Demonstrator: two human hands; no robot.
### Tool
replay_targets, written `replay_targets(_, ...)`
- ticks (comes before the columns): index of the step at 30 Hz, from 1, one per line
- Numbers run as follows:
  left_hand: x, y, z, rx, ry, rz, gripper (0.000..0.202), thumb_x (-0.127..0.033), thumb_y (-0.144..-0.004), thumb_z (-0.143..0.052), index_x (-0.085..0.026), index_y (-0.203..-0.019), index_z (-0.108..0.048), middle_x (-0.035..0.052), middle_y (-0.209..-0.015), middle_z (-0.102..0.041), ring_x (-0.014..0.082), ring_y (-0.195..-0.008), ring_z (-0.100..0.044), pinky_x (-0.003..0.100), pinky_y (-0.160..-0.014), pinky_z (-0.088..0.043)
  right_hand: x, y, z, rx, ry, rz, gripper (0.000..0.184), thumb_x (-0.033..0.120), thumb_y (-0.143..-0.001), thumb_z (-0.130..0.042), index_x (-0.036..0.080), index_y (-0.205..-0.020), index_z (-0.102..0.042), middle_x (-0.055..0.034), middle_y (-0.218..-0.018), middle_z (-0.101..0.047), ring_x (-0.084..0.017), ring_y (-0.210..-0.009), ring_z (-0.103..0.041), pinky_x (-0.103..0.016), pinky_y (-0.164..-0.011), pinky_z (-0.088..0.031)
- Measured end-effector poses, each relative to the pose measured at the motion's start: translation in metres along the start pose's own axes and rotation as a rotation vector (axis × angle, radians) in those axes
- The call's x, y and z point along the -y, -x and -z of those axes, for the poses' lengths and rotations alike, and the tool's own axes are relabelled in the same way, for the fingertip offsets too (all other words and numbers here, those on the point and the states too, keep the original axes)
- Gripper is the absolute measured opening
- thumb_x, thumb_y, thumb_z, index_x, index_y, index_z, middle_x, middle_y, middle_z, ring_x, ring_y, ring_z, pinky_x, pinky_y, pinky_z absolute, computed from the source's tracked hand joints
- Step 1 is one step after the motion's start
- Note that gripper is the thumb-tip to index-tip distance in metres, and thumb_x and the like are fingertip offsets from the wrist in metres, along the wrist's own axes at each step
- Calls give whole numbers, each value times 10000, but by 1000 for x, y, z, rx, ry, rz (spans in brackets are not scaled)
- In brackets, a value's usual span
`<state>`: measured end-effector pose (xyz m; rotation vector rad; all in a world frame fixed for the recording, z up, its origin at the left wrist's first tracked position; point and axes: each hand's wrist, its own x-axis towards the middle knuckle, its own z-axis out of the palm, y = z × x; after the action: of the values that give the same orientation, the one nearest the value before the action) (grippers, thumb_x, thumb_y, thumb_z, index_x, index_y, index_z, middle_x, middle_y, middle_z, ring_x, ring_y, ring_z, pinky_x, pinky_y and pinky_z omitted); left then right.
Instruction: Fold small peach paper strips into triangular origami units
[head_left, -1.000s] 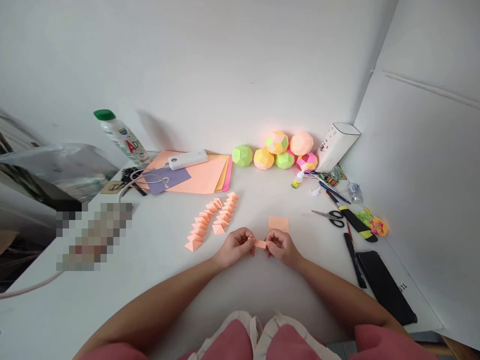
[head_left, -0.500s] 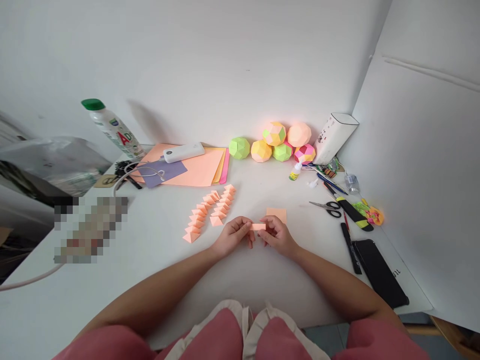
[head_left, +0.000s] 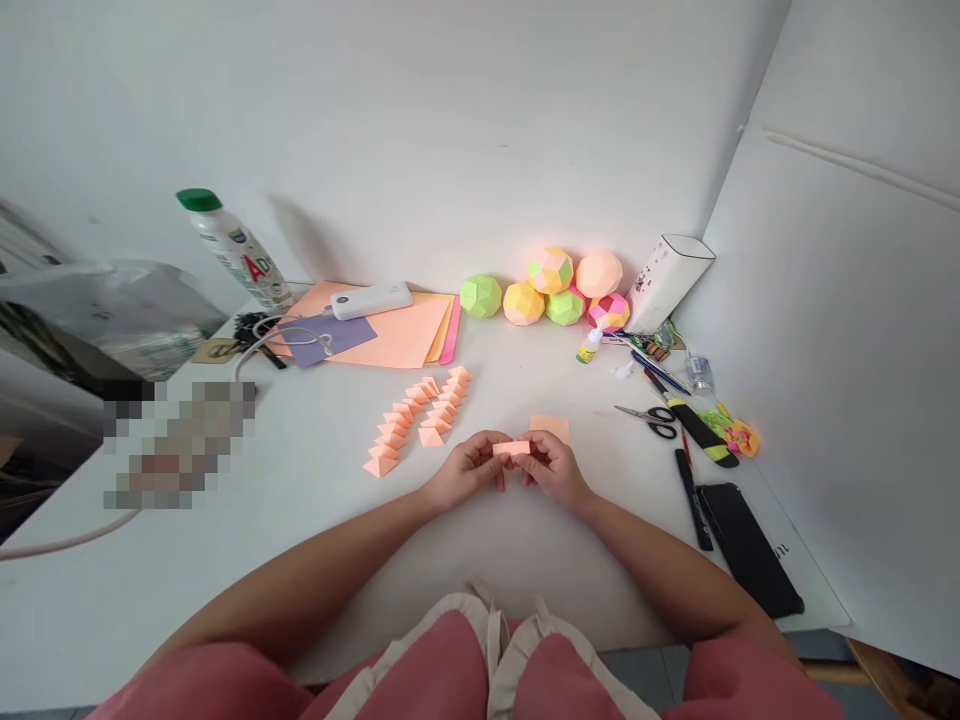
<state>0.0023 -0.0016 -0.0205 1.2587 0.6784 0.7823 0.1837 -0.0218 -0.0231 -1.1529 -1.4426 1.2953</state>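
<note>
Between my two hands is a small folded strip of peach paper [head_left: 511, 449], held level above the table. My left hand [head_left: 469, 470] pinches its left end, thumb in front and fingers behind. On the other end, my right hand [head_left: 556, 470] grips with thumb and fingers in the same way. A flat square of peach paper [head_left: 550, 428] lies on the table just behind my right hand. To the left of my hands stand two rows of folded peach paper pieces [head_left: 393, 430], nested one against another.
Faceted paper balls [head_left: 551, 270] are piled by the wall, with a glue bottle [head_left: 589, 344] before them. Scissors [head_left: 651, 418], a utility knife [head_left: 701, 430] and a black phone [head_left: 750, 548] lie at right. Coloured sheets [head_left: 405, 335], a power bank [head_left: 372, 300] and a white bottle [head_left: 244, 255] are at left.
My thumbs have come closer together along the front of the paper strip. The whole view has shifted slightly; the things on the table stay where they were.
</note>
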Motion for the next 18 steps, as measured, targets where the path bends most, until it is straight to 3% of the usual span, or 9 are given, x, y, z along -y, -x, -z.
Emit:
replay_targets(10,-3,0,-2,-64,-160,23,365,-447,-797,-549,-168,-1032,-557,-5,-620,-606,129,-560,-586,254,-556,-436,3,-1,1,12,36,20,246,374,-781,-597,186,-929,-537,18,-689,-558,-97,-492,-526,-248,-483,-448)
replay_targets(18,-3,1,-3,-70,-193,58,318,-456,-800,-541,-170,-937,-520,-11,-585,-600,123,-559,-568,227,-529,-388,9,-1,-1,-26,86,3,230,381,-800,-559,184,-721,-469,35,-580,-511,-102,-472,-511,-239,-464,-423)
